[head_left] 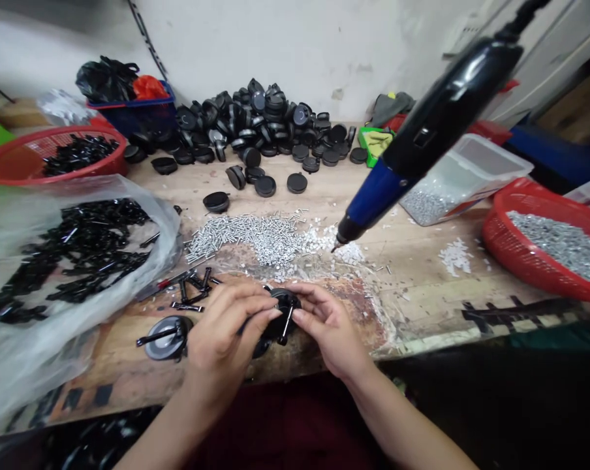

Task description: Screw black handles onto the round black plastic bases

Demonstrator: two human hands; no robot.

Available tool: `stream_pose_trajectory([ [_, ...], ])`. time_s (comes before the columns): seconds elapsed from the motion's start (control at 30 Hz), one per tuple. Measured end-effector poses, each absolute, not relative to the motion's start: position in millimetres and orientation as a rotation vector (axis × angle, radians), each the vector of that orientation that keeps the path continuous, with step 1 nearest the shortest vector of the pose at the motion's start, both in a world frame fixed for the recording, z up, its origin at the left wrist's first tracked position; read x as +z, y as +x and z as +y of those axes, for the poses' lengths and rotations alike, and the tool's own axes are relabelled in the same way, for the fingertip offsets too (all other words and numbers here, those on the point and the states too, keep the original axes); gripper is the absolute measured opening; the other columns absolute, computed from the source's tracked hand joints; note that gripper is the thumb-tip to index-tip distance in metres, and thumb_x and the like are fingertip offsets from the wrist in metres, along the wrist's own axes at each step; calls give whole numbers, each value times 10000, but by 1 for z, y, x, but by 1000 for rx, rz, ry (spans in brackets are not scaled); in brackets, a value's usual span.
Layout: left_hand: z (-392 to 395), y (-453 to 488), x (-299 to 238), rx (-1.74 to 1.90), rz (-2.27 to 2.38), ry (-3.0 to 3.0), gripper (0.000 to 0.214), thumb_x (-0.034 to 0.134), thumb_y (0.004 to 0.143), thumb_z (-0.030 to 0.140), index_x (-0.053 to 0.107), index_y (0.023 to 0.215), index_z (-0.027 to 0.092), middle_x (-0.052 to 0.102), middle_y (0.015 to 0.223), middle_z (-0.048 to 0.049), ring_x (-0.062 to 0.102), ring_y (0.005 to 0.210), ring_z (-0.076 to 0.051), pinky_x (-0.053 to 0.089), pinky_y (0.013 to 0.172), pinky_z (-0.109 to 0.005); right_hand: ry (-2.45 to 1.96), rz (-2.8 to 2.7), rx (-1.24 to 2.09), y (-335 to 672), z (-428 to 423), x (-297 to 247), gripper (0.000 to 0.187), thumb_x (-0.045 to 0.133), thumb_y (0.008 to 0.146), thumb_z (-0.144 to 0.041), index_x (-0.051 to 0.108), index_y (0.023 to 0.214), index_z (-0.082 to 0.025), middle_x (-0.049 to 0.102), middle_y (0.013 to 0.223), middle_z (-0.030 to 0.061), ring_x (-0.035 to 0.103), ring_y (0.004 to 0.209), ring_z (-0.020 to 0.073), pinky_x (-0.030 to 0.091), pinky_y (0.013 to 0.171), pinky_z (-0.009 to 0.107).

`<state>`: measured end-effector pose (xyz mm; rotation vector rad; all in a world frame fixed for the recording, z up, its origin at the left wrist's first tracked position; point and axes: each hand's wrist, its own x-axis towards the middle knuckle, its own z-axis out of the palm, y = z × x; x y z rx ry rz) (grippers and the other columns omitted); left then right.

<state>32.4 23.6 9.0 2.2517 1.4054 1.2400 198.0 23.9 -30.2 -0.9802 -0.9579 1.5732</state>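
Note:
Close to the table's front edge, a round black suction-cup-like part (278, 318) with a glossy black lever (286, 326) sits between my hands. My left hand (221, 329) is closed, thumb and fingertips pinched at the part's left side; any small piece in that pinch is too small to make out. From the right, my right hand (327, 326) grips the part's edge beside the lever with thumb and fingers. Left of my left hand lies a similar round part (168, 338) with its lever across the top. Several loose black levers (192, 290) lie just beyond it.
A powered screwdriver (407, 143) hangs at upper right, tip above piles of metal pins (241, 235) and white bits (346, 251). Round black parts (256, 124) are heaped against the wall. A plastic bag of levers (94, 241), red baskets (500, 235) and a clear bin (485, 163) flank the space.

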Motion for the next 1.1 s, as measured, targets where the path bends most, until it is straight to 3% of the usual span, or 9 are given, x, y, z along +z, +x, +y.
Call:
stream_pose_trajectory([
  [0.17, 23, 33, 2, 1366, 1405, 2255, 110, 656, 807, 118, 667, 890, 189, 654, 875, -18, 614, 833, -138, 481, 773, -282, -987, -1074, 1541, 197, 20, -22, 305, 648, 789, -183, 648, 1070, -300, 686, 1059, -4, 636, 970, 131, 508, 869, 269],
  [0.63, 14, 40, 0, 1417, 1356, 1978, 164, 673, 790, 84, 673, 890, 214, 647, 880, 8, 613, 848, -111, 485, 759, -248, -1006, -1541, 1176, 216, 19, 1, 336, 589, 856, -163, 640, 1142, -332, 663, 1151, -3, 598, 1096, 152, 461, 974, 343],
  [1.1, 13, 35, 12, 1345, 1220, 2310, 191, 695, 758, 44, 667, 914, 153, 642, 841, -19, 595, 821, -113, 493, 749, -238, -1015, -1739, 1162, 224, 24, 10, 335, 569, 855, -116, 655, 1130, -287, 667, 1099, 21, 600, 1060, 150, 473, 941, 332],
])
